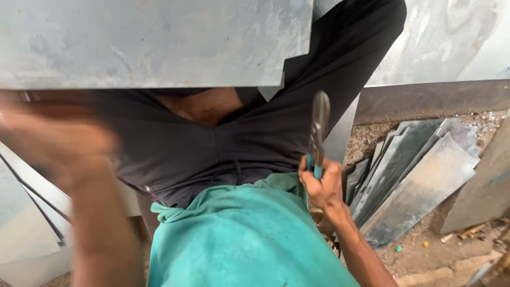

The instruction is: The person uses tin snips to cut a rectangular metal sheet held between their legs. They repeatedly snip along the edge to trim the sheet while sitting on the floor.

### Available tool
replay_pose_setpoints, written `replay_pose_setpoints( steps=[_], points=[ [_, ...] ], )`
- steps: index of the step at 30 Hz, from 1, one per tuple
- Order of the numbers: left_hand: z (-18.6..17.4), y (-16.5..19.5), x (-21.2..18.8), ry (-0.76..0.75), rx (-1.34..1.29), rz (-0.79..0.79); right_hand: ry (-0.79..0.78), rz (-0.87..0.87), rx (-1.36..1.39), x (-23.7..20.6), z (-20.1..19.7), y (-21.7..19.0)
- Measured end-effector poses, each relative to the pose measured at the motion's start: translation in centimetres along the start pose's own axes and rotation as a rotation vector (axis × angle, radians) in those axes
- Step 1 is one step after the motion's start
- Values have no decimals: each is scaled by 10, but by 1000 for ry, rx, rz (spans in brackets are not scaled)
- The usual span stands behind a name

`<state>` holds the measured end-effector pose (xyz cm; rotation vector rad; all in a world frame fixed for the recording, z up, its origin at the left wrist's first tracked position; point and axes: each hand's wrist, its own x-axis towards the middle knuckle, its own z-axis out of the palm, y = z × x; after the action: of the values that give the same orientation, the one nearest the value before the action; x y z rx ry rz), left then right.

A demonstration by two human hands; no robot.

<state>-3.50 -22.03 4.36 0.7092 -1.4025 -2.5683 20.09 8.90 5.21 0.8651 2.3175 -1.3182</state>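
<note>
Right hand (323, 183) clenched on teal-handled metal tin snips (317, 133), centre frame; left hand (50, 141) blurred, grip unclear; steady grey galvanised steel sheet (149, 42), upper left, before cutting.

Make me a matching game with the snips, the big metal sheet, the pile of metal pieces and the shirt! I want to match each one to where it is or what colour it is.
Things:
1. tin snips
2. large metal sheet
3. stack of cut metal pieces
4. shirt

Places or colours:
A. teal green
B. leaning on the ground at the right
C. across the top, over the lap
D. gripped in the right hand, blades pointing up

Pairs: 1-D, 2-C, 3-B, 4-A
</note>
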Motion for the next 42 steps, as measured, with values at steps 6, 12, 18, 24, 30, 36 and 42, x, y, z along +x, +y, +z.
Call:
replay_pose_setpoints(
  steps=[6, 12, 18, 24, 30, 36, 42],
  points=[
    [-46, -61, -20, -25, 135, 81, -243, 106, -114, 22, 19, -45],
    [-41, -86, -44, -224, -3, -206, -605, 160, -116, 31, 45, -115],
    [-22, -44, -33, -287, -22, -162, -616, 46, -14, 39, 86, -136],
    [-39, -72, -38, -253, 12, -201, -539, 142, -106, 38, 91, -143],
    [-9, -37, -26, -230, 88, -181, -434, 1, -215, 44, 96, -139],
    [28, -51, 23, -209, 456, 147, -373, -132, -190, 48, 88, -115],
    [45, -120, -41, -172, 205, 146, -584, 198, 53, 49, 10, -94]
  ],
)
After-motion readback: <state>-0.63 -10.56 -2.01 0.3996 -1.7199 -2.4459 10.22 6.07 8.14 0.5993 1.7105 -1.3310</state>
